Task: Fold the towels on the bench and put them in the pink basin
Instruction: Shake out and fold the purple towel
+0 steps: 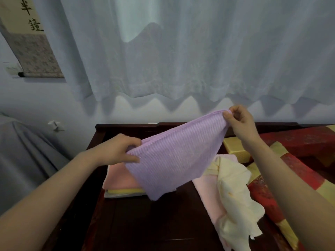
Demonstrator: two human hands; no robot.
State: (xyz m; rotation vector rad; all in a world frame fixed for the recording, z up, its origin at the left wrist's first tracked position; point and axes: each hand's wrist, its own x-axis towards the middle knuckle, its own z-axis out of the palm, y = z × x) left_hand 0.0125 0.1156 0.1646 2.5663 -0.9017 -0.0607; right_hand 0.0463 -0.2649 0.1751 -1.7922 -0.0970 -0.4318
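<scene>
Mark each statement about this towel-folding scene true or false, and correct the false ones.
1. Both hands hold the purple towel in the air. True: the left hand and right hand each pinch an edge.
2. The cream towel is neatly folded. False: it lies crumpled on the bench.
3. A folded stack sits under the purple towel's left side. True.
4. The purple towel lies in the pink basin. False: no basin is visible.
5. A curtain hangs behind the bench. True.
</scene>
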